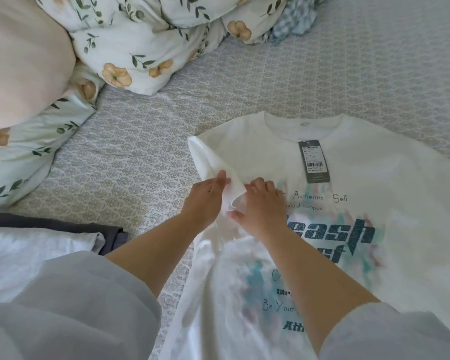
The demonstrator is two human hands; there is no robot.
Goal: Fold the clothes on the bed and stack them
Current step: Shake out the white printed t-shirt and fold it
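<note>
From your head camera, you are leaning over a bed [270, 81] covered in a grey patterned quilt. A white printed T-shirt [361, 183] is lying face up at 3 o'clock, its hang tag [314, 161] showing. Your left hand [205, 201] and right hand [260, 209] are pinching its folded-in sleeve [213, 165]. A floral duvet [146, 35] is bunching at 12 o'clock; folded clothes [37, 245] are lying at 9 o'clock.

Matt cotton T-shirt [361, 162] (tag [314, 161] glossy).
</note>
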